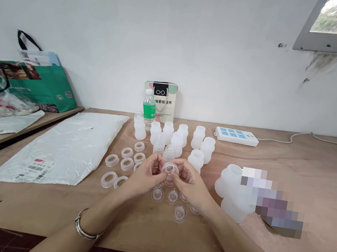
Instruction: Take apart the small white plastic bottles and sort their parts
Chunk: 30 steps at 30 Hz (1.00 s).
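Both hands meet at the middle of the table, fingers closed round one clear plastic bottle collar ring point(170, 168), with what looks like a clear nipple in it. My left hand point(148, 173) grips the ring's left side, and my right hand point(190, 182) its right side. Just below them lie several clear baby bottle nipples point(179, 213). Several loose collar rings point(112, 160) are spread to the left. Behind the hands stand clear dome caps point(159, 141) and several frosted white bottle bodies point(199, 137). Fingers partly cover the held pieces.
A white plastic mailing bag point(70, 140) covers the left of the wooden table point(317, 175). Toward the wall are a water bottle point(149, 110), a paper bag point(169, 100) and a power strip point(236, 136). More frosted bodies point(236, 196) lie right, beside a pixelated patch. A green bag point(50, 86) stands far left.
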### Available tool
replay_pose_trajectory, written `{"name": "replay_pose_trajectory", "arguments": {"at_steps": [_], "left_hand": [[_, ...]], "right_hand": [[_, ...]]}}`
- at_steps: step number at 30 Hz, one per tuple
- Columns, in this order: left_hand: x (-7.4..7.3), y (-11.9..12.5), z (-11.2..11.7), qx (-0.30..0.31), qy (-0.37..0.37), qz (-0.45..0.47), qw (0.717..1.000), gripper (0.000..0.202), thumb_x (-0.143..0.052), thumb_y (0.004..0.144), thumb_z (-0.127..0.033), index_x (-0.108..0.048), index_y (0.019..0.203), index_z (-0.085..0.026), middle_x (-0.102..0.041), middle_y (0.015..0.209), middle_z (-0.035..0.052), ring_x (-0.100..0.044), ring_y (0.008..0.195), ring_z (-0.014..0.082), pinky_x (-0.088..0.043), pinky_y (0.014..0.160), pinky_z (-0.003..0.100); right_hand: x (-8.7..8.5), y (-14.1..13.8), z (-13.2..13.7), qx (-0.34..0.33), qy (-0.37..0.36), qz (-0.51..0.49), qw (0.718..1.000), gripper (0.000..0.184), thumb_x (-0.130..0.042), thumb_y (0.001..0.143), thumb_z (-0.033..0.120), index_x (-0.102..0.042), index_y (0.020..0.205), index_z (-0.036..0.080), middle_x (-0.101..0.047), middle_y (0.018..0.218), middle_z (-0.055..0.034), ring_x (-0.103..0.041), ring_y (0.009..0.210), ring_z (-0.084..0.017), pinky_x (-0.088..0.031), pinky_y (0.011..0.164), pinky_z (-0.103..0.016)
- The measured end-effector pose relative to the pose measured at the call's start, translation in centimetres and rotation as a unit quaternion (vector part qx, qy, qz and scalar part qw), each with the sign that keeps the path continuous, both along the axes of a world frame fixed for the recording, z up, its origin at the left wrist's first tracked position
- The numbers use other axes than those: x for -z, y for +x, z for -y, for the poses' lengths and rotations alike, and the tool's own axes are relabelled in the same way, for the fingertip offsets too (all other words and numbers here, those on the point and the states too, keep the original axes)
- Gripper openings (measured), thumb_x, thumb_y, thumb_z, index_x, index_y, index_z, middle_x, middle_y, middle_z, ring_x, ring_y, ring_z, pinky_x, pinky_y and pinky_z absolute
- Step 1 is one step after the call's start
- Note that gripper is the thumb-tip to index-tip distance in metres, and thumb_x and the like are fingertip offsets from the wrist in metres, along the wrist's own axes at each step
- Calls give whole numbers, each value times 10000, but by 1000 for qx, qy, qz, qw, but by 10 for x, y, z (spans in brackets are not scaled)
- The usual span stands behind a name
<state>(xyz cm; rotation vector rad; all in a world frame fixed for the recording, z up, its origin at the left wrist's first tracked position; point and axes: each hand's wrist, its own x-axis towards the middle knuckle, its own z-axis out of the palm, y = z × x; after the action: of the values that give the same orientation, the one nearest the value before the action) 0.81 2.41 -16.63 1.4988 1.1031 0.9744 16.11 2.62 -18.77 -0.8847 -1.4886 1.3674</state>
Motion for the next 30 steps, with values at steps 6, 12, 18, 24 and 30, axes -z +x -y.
{"name": "replay_pose_trajectory", "arguments": {"at_steps": [6,12,18,24,30], "left_hand": [[3,1,0,-1,15,-13,1000,223,-596,748,-280,-386,742,-206,-497,617,-78,-529,527,91,-417,524,233],[7,-2,-3,-2,60,-6,998,176,-589,789,-282,-439,807,-191,-550,676,-45,-553,605,102,-445,594,245],[3,-8,-5,46,46,-1,998,196,-628,775,-287,-472,826,-181,-555,769,-26,-563,716,106,-450,665,240],[1,-4,-2,16,54,-7,998,212,-638,744,-271,-446,783,-191,-552,710,-35,-552,661,108,-448,628,246],[6,1,-1,-15,59,-2,998,230,-640,741,-265,-423,742,-191,-562,640,-41,-546,596,101,-437,582,238]], "right_hand": [[4,1,-2,-9,-6,-17,1000,287,-670,725,343,-546,955,224,-533,745,34,-557,678,-135,-448,650,-299],[-1,-1,0,31,14,-2,999,258,-637,739,345,-549,943,214,-555,687,34,-548,653,-134,-442,620,-283],[-3,-1,2,62,49,33,996,198,-613,756,318,-562,919,219,-540,684,31,-519,632,-130,-437,590,-268],[0,-4,2,61,61,34,996,189,-591,775,271,-543,951,221,-556,684,31,-550,648,-139,-441,602,-276],[3,-5,2,82,69,51,993,182,-593,774,279,-539,939,223,-505,648,47,-519,609,-133,-420,565,-265]]}}
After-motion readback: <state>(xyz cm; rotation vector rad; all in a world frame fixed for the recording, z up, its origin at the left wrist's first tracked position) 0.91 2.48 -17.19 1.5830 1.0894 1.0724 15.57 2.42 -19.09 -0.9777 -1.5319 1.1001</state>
